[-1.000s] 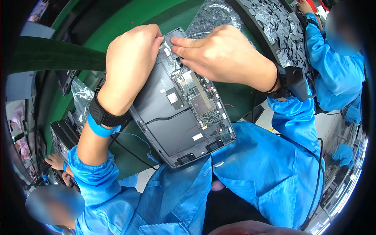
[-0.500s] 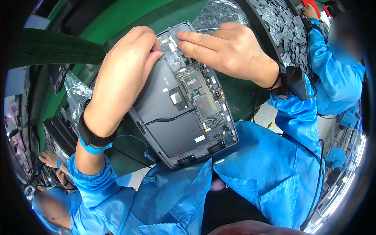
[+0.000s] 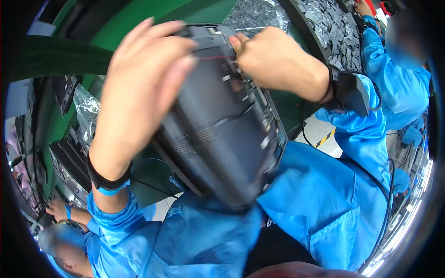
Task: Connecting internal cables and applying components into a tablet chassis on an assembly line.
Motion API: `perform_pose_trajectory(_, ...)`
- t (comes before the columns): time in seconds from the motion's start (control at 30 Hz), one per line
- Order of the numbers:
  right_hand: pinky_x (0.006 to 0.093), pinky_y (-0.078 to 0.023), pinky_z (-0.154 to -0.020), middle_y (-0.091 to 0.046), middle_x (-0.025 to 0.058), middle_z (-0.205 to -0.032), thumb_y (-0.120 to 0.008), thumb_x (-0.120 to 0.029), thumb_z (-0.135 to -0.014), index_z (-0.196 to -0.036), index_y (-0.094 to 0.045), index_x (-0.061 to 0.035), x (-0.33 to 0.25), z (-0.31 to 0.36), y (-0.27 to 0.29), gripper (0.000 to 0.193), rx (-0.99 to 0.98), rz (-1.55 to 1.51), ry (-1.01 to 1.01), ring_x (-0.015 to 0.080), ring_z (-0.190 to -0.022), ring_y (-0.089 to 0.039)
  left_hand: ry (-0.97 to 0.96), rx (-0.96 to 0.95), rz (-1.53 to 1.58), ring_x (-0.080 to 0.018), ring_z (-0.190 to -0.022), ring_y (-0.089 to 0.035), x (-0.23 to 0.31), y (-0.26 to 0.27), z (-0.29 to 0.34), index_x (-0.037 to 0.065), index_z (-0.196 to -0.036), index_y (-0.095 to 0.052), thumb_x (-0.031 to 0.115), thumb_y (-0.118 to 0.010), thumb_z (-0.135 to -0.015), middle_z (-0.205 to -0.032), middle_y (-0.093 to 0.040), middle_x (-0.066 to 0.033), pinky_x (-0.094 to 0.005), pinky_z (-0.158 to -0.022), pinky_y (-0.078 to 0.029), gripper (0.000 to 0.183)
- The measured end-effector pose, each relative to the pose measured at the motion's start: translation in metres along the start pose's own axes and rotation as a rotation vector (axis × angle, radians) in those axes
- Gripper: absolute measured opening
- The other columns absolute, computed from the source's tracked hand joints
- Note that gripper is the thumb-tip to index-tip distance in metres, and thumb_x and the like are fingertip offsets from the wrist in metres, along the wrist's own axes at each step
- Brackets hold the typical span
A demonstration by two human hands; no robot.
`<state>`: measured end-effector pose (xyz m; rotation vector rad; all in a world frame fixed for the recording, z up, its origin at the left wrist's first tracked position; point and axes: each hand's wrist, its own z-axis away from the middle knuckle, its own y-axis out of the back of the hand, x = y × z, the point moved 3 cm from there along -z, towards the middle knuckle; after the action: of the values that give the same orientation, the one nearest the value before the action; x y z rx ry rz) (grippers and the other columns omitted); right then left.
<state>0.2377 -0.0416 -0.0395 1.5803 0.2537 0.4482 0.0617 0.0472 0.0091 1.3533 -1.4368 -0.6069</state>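
Note:
An opened dark grey tablet (image 3: 232, 139), with circuit-board parts showing along its right side, is tilted in front of my lap and smeared by motion. My right hand (image 3: 278, 60) has its fingers curled at the tablet's upper right edge, gripping it. Over the upper left edge, my left hand (image 3: 143, 78) has its fingers spread and blurred; whether it touches the casing I cannot tell. A long dark strip with faint printed lines shows along the tablet's left side, too blurred to make out what it is. Both my wrists wear black bands.
Beyond the tablet lies a clear plastic bag (image 3: 259, 16) on the green work surface. A tray (image 3: 324, 34) of many small dark pieces stands at the far right. Stacked dark casings (image 3: 69, 160) sit at the left. Co-workers in blue are on both sides.
My left hand has come off the board area and spread its fingers. My right hand has gone from pressing flat fingers inside to gripping the edge. The tablet has tilted and shifted.

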Motion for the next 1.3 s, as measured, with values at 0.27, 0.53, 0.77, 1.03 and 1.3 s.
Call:
perform_pose_trajectory(0.27,0.0388,-0.053,-0.066,-0.069,0.0082,-0.094,-0.061,-0.004,-0.071,-0.111,-0.066,-0.0004,0.006,0.037,-0.026,0.041,0.341,-0.225,-0.296,0.0290,-0.076,-0.066,-0.007,-0.049,0.257,-0.0311,-0.111,-0.059,0.003,-0.013,0.021,0.003,-0.080,-0.056,0.000,-0.065,-0.079,-0.102,-0.070,-0.0124,-0.0578,-0.112,-0.026,0.009)
perform_pose_trajectory(0.53,0.0272,-0.043,-0.097,-0.059,0.0097,-0.127,-0.052,-0.023,-0.098,-0.137,-0.048,-0.0004,-0.003,0.055,-0.059,0.045,0.377,-1.943,-0.619,0.0142,-0.114,-0.055,0.029,0.224,0.334,-0.0285,-0.110,-0.061,-0.025,-0.031,0.074,0.007,-0.074,-0.056,0.004,-0.063,-0.079,-0.096,-0.073,-0.0139,-0.0607,-0.112,-0.023,0.010)
perform_pose_trajectory(0.77,0.0275,-0.045,-0.097,-0.058,0.0108,-0.129,-0.051,-0.015,-0.097,-0.144,-0.036,0.0026,-0.038,0.047,-0.039,0.052,0.390,-2.222,-0.654,0.0149,-0.113,-0.057,0.340,0.485,0.071,-0.0329,-0.129,-0.047,-0.003,-0.037,0.101,0.003,-0.090,-0.062,0.003,-0.060,-0.084,-0.123,-0.062,-0.0202,-0.0502,-0.114,-0.022,0.006)
perform_pose_trajectory(1.03,0.0298,-0.037,-0.105,-0.051,0.0113,-0.137,-0.053,-0.021,-0.097,-0.142,-0.039,0.0029,-0.026,0.036,-0.029,0.054,0.610,-1.817,-0.746,0.0170,-0.124,-0.049,0.656,0.248,0.319,-0.0393,-0.143,-0.022,0.046,-0.055,0.141,0.001,-0.142,-0.037,0.009,-0.062,-0.085,-0.153,-0.028,-0.0212,-0.0468,-0.116,-0.017,0.063)
perform_pose_trajectory(1.3,0.0239,-0.049,-0.090,-0.064,0.0081,-0.118,-0.065,-0.011,-0.089,-0.132,-0.050,0.0016,0.020,-0.014,-0.047,0.047,0.331,-1.856,-0.468,0.0116,-0.101,-0.063,0.732,0.174,0.284,-0.0389,-0.146,-0.011,0.049,-0.077,0.139,-0.003,-0.149,-0.022,0.024,-0.049,-0.094,-0.156,-0.019,-0.0235,-0.0481,-0.117,-0.006,0.067)
